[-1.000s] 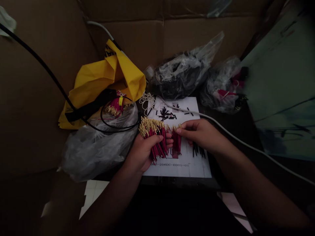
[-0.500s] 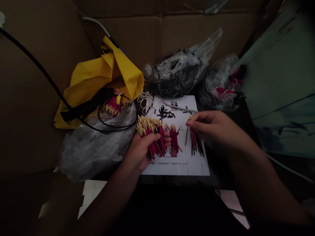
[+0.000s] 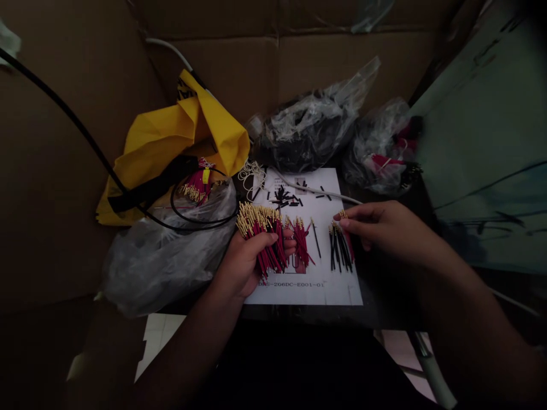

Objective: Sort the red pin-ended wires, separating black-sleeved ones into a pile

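Note:
My left hand [image 3: 250,256] is closed around a thick bundle of dark red wires [image 3: 271,250] with gold-coloured tips pointing up and away. My right hand [image 3: 371,225] pinches a few red wires [image 3: 349,242] by their gold tips, over the right side of a printed paper sheet [image 3: 265,295]. Beside those fingers lies a row of black wires [image 3: 339,250] with gold ends. A single black wire [image 3: 316,239] rests apart from them, to the left. Close to my left fingertips is a small pile of red wires [image 3: 301,242] on the paper.
Short black tube pieces [image 3: 282,197] are scattered on the sheet's far part. Behind stand a yellow bag [image 3: 162,128] and a clear plastic bag with dark contents [image 3: 303,136]. Another plastic bag [image 3: 171,262] lies left. A black cable [image 3: 77,125] crosses the left side. Cardboard walls surround the table.
My right hand has moved slightly right and down with the red wires. The single black wire that was under its fingertips now lies apart on the paper. My left hand stays put.

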Demonstrator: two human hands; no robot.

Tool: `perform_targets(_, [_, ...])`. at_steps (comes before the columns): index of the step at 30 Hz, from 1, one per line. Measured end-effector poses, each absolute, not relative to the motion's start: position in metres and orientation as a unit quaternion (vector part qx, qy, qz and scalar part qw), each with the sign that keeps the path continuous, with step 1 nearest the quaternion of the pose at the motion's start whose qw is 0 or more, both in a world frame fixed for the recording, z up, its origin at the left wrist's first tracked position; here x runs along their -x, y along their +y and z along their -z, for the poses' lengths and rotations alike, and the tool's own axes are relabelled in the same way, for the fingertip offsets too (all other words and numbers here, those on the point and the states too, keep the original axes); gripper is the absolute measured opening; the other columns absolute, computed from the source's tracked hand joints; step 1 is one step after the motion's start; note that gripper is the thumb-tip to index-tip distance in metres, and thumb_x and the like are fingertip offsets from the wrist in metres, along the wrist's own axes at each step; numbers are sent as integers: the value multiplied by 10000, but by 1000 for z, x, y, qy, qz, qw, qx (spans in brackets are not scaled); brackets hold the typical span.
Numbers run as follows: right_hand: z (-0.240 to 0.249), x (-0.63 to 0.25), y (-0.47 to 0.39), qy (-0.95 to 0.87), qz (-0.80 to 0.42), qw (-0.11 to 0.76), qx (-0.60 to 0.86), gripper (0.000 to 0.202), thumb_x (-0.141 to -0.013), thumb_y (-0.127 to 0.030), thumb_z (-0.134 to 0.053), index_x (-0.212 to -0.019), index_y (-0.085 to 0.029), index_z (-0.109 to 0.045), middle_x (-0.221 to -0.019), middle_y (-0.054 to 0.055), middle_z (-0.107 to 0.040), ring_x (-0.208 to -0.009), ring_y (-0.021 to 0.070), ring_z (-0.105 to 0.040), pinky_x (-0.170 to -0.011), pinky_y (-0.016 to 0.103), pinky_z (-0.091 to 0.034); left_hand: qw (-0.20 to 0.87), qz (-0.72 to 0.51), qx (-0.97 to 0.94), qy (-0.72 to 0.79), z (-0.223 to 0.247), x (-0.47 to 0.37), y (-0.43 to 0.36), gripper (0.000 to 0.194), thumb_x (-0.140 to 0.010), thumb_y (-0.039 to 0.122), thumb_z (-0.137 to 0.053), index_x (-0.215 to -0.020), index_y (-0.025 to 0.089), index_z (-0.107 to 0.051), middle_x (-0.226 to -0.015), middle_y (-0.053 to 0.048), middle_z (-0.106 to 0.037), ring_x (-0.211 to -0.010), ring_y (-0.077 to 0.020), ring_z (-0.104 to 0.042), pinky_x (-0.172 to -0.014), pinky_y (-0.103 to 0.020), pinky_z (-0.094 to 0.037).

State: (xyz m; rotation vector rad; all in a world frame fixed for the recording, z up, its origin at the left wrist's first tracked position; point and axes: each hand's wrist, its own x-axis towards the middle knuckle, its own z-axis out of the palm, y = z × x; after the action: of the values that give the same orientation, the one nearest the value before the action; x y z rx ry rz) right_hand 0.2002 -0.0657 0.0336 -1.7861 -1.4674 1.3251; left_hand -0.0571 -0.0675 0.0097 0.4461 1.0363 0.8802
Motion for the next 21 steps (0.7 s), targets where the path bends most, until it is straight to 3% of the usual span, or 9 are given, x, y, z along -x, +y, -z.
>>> perform_targets(6, [-36,-173,-60,-500,-564,252,607,245,-745,-432,-748,-757,-194,-689,-641,-10,-620,-418,67,-443,-385,227,-346,757,-405,-207,470,-8,58,-67,214,-701,116,-676,-908,66,-703,-937,-166,-763,-860,-284,-741,-771,-401,-630])
perform_targets(11, [-29,-148,-46,-539,-565,209,588,230,-764,-398,-733,-719,-185,-661,-564,-24,-564,-392,67,-410,-364,225,-288,758,-415,-201,461,-10,57,-67,196,-697,97,-671,-887,68,-706,-912,-154,-768,-810,-269,-744,-785,-409,-626])
perform_targets(17, [-20,-133,-30,-565,-534,187,601,237,-724,-391,-772,-701,-177,-671,-566,-15,-589,-378,72,-422,-352,232,-294,756,-407,-198,473,-12,58,-67,236,-717,99,-659,-944,59,-712,-869,-150,-768,-741,-259,-746,-742,-405,-634])
perform_targets(21, [-22,-140,-31,-573,-509,184,616,216,-771,-380,-731,-771,-166,-704,-631,5,-638,-380,72,-453,-365,235,-348,758,-412,-201,464,-10,59,-68,217,-712,99,-661,-918,59,-715,-917,-154,-766,-782,-268,-747,-779,-426,-628])
